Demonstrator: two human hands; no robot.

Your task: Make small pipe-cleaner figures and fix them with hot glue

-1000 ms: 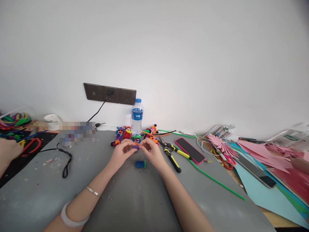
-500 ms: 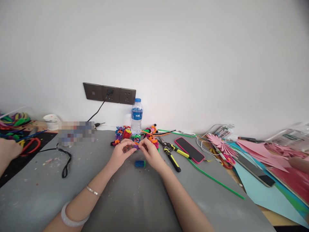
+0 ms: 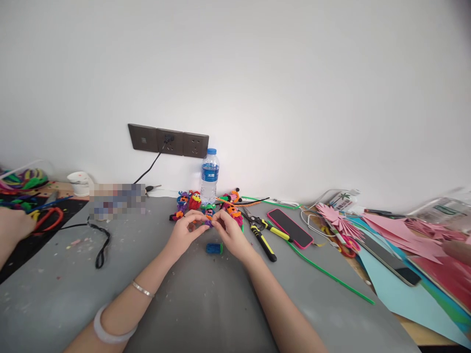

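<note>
My left hand (image 3: 188, 233) and my right hand (image 3: 228, 231) meet at the middle of the table, thumbs and fingers pinched together. Between their fingertips is a small purple fuzzy piece (image 3: 208, 223), mostly covered by the fingers. Right behind it stands a green-topped pipe cleaner figure (image 3: 209, 211); whether the two are joined I cannot tell. A blue fuzzy roll with a green end (image 3: 214, 248) lies just below my hands. More pipe cleaner figures cluster around: a red one with a yellow face (image 3: 195, 199), a purple one (image 3: 182, 198) and an orange one (image 3: 234, 212).
A water bottle (image 3: 210, 179) stands by the wall. To the right lie yellow-black pliers (image 3: 263, 241), a pink-cased phone (image 3: 290, 228), a green pipe cleaner (image 3: 334, 278) and pink paper (image 3: 401, 233). At the left are another person's hand (image 3: 13, 228), red-handled scissors (image 3: 51, 219) and a black cable (image 3: 105, 242).
The view has shifted very slightly. Both hands keep the same pinch at the same place, and nothing else has visibly moved.
</note>
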